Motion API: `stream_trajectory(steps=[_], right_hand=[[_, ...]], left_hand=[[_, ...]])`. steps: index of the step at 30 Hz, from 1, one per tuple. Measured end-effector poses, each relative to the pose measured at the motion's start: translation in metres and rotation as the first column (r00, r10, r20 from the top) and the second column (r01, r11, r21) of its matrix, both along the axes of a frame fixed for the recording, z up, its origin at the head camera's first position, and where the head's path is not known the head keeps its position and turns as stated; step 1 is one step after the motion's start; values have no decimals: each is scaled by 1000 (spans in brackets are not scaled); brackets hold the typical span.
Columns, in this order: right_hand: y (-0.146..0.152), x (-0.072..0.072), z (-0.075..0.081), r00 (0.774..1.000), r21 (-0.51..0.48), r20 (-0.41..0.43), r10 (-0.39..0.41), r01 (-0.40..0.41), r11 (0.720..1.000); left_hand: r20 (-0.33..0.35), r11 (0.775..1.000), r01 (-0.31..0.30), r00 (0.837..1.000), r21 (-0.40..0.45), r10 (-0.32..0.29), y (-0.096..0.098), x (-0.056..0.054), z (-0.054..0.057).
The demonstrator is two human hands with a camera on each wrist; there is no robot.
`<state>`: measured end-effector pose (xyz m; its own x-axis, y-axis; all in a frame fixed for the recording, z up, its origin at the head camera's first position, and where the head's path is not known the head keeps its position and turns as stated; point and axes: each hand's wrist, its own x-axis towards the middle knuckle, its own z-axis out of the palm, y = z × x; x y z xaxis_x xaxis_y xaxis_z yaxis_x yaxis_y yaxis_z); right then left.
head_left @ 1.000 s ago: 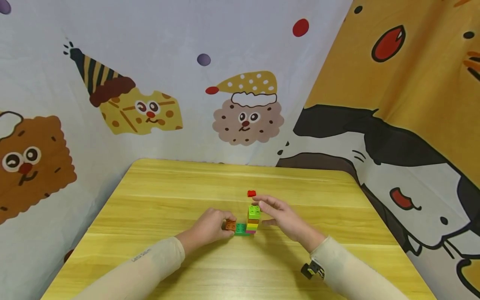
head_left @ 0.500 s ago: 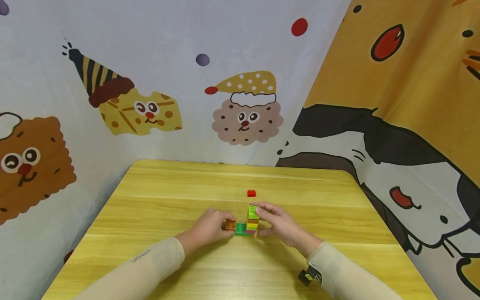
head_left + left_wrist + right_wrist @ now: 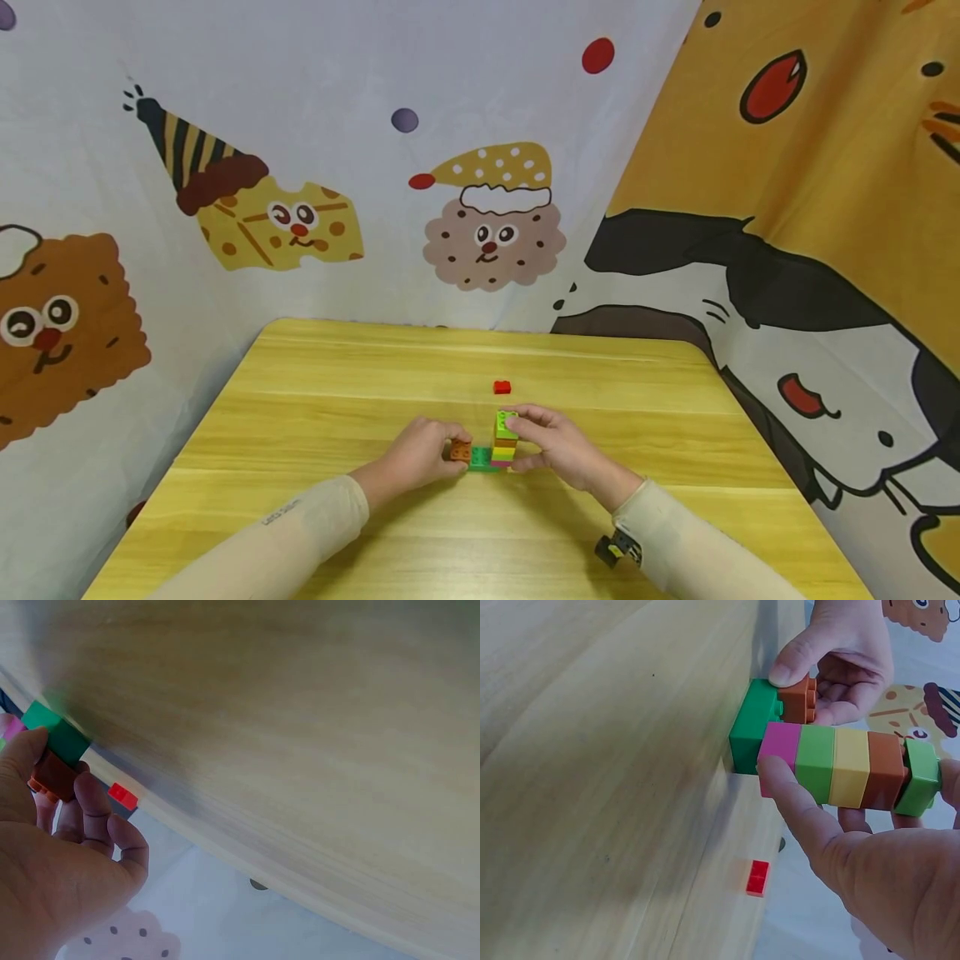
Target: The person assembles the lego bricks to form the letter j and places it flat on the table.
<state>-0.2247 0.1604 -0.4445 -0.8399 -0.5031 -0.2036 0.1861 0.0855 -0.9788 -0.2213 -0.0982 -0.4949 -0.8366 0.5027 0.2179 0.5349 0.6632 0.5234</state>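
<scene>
A green building brick (image 3: pixel 751 724) lies on the table with a brown brick (image 3: pixel 795 701) on its left end. My left hand (image 3: pixel 420 454) pinches that end between thumb and fingers. On the right end rises a stack of pink, light green, yellow (image 3: pixel 851 766) and brown bricks, topped by a light green brick (image 3: pixel 921 778). That top brick sits slightly tilted, with a gap beneath one side. Around the stack curls my right hand (image 3: pixel 566 446), thumb on the top brick, fingers along the far side, and one finger by the pink brick (image 3: pixel 781 742).
A loose red brick (image 3: pixel 502 387) lies on the wooden table (image 3: pixel 337 367) beyond the stack. Behind the table hangs a cloth (image 3: pixel 300 75) printed with cartoon figures. A small dark device (image 3: pixel 618 548) is strapped at my right wrist.
My right hand has come in from beside the stack, and its thumb now lies on the top light green brick. The left hand keeps its hold in the same place.
</scene>
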Motion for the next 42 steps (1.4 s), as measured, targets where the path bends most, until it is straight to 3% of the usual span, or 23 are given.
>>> stream_trajectory(steps=[28,42], right_hand=[[-1,-1,-3,1000,23,-23,-19,20,1000],[-1,-2,-10,999,10,-27,-35,35,999]], left_hand=[[-7,1000,-9,1000,-2,9,1,0,2],[22,1000,-5,1000,-1,5,0,0,0]])
